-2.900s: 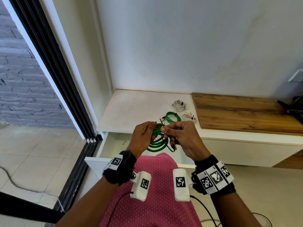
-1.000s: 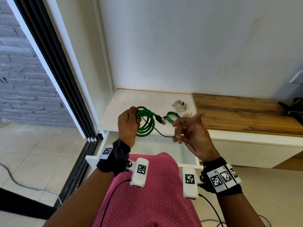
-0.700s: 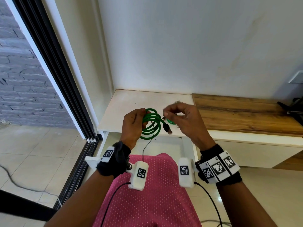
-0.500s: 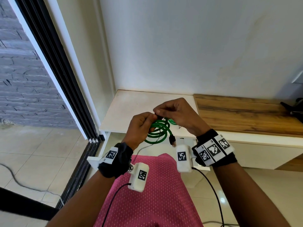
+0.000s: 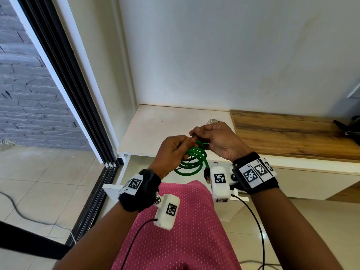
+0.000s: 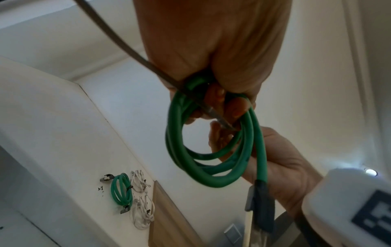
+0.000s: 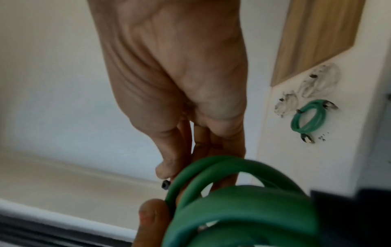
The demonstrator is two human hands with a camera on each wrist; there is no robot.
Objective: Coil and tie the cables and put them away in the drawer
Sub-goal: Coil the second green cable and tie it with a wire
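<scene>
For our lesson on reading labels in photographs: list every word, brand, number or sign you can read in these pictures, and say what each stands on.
No readable words, brands or numbers appear in any view.
The black-and-white square marker patterns on the right wristband, the left wristband and the white wrist camera housings are codes, not text.
The green cable coil carries no print that can be made out.

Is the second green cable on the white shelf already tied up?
Yes, the second green cable lies coiled on the white shelf with a dark tie around its loops.
</scene>
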